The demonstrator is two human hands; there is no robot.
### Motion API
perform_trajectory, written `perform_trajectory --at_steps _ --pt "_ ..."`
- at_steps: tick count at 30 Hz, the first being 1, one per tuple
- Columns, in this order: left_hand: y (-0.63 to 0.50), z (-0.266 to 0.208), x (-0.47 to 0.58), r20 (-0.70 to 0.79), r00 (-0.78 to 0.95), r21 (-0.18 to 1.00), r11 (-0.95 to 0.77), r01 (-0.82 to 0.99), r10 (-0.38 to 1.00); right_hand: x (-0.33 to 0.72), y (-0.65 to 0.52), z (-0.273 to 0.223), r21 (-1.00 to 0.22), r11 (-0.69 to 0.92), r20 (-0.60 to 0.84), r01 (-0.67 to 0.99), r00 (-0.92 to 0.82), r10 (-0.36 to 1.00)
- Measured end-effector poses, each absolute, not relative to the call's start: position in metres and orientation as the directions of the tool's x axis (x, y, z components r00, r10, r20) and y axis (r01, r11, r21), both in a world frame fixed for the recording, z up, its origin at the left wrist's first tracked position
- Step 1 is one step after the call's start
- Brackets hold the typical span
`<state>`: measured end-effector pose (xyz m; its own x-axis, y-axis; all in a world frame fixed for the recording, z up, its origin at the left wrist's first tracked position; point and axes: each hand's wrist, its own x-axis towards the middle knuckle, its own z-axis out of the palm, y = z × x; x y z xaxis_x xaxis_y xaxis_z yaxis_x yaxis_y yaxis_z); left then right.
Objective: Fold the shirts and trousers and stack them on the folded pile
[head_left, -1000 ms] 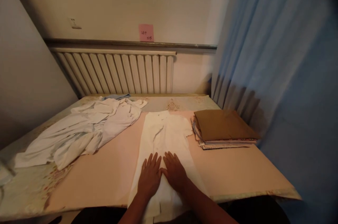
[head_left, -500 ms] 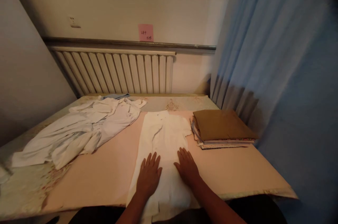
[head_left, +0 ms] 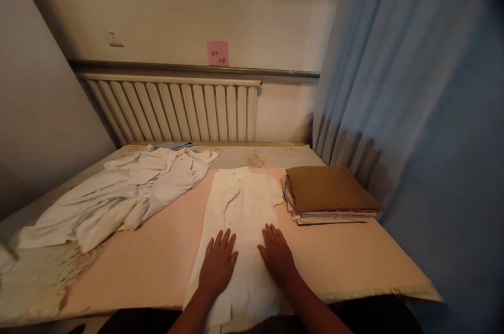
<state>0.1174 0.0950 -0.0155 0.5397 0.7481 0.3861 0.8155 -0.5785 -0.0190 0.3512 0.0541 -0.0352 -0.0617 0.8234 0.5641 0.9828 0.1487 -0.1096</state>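
A white garment [head_left: 252, 202], which looks like a coat or shirt, lies lengthwise before me with its lower end at the table's front edge. My left hand [head_left: 218, 260] rests flat on its left part, fingers spread. On the right part lies my right hand [head_left: 277, 252], palm down and fingers apart. Between the two hands the cloth is mostly smooth. A dark crease or opening runs down its upper left. Under the garment is a flat peach-coloured cloth [head_left: 157, 265].
A crumpled white garment pile [head_left: 118, 197] lies to the left. Right of centre is a folded stack with a brown top [head_left: 331, 189]. A blue curtain [head_left: 394, 87] hangs along the right side. Behind the table are a radiator [head_left: 177, 108] and a pink note [head_left: 218, 53].
My view has tilted slightly upward. Both hands stay flat on the white garment, with at most a slight shift toward me.
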Motion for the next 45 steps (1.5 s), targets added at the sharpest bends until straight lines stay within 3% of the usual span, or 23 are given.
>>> perform_trajectory --at_steps 45 --pt "0.0936 -0.0115 0.1174 0.374 0.534 0.012 -0.579 0.815 0.758 0.3500 0.0533 -0.0347 -0.142 0.142 0.572 0.980 -0.035 0.820"
